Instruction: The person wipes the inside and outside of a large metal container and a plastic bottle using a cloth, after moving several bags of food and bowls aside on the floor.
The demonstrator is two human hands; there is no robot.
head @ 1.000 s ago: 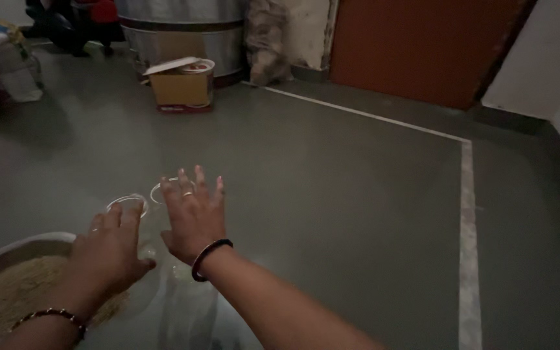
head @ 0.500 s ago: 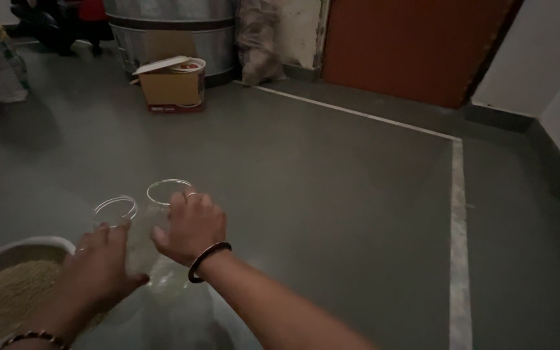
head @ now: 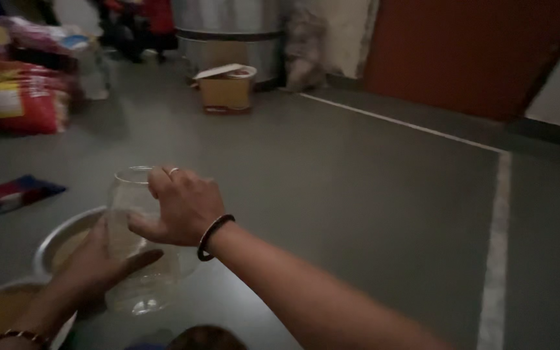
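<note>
The clear plastic jar (head: 139,243) stands upright on the grey floor (head: 358,194), just beside the round metal basin (head: 56,236), its long axis vertical. The right hand (head: 179,206) clasps its open rim from above, nearer the mouth, while the left hand (head: 102,259) cups its lower wall. It looks transparent and seemingly empty.

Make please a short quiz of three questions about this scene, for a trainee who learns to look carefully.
1. True or false: the right hand rests on the rim of the clear plastic jar.
2. Which stands nearest the far metal drum? A) the cardboard box B) the red sack C) the metal bowl
3. Where does the left hand hold the jar?

Key
1. True.
2. A.
3. Low on its side, near the base.
</note>
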